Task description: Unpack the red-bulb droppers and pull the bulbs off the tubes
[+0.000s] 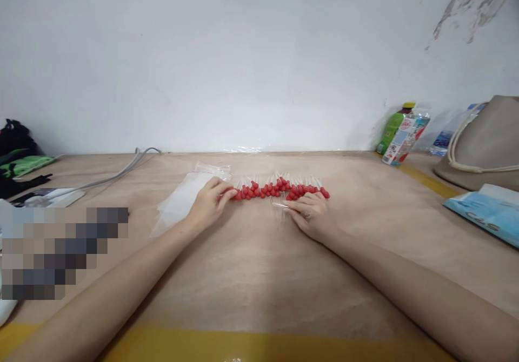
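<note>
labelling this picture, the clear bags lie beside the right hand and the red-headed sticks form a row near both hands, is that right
Not quite: the head view shows the clear bags beside the left hand, not the right hand. The red-headed sticks do form a row near both hands.

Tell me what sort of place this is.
Probably a small workshop or home workspace: a wood-look table at a white wall holds red-tipped sticks in a row and clear plastic bags beside them.
</note>
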The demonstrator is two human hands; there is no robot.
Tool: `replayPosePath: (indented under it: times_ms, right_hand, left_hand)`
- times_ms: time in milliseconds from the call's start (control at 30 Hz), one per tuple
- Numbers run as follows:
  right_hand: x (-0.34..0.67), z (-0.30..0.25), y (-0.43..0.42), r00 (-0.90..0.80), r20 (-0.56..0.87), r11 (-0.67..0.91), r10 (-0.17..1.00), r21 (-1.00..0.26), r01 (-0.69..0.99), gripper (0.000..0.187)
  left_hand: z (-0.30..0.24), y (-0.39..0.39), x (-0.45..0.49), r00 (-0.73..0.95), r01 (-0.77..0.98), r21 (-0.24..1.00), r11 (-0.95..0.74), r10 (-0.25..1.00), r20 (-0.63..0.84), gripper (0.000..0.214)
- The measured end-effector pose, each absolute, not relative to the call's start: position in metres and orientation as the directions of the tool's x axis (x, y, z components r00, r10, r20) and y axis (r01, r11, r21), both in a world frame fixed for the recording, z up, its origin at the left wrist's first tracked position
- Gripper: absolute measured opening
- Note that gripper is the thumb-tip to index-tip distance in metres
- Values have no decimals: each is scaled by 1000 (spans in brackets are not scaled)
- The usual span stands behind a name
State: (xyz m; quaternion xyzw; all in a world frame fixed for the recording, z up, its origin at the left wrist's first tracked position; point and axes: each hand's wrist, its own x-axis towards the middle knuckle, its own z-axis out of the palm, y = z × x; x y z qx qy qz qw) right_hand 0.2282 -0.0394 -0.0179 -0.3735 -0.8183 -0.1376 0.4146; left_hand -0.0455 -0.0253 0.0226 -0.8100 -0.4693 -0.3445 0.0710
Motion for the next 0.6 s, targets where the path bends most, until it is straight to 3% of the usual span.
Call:
replayPosePath:
  times_ms: [133,300,367,500,600]
  right_hand:
    - [218,-17,-39,-373,739,620,561,-76,781,26]
    - [214,-16,-37,-275,702,587,657,-249,770,17]
    - [214,-16,-35,-264,700,583,664,-263,769,13]
    - [215,-18,-33,-311,715,607,626,-196,770,14]
    - [214,-18,-34,-354,703,612,617,-146,777,18]
  left_hand:
    - [31,-10,-66,189,907,230,-353,829,527,27]
    - [37,-7,-76,60,962,234,-144,940,335,28]
    - [39,-10,-76,22,967,236,-94,957,290,28]
    - [40,-12,-75,54,979,179,-101,966,251,27]
    - [38,-12,-71,111,973,151,-177,925,364,30]
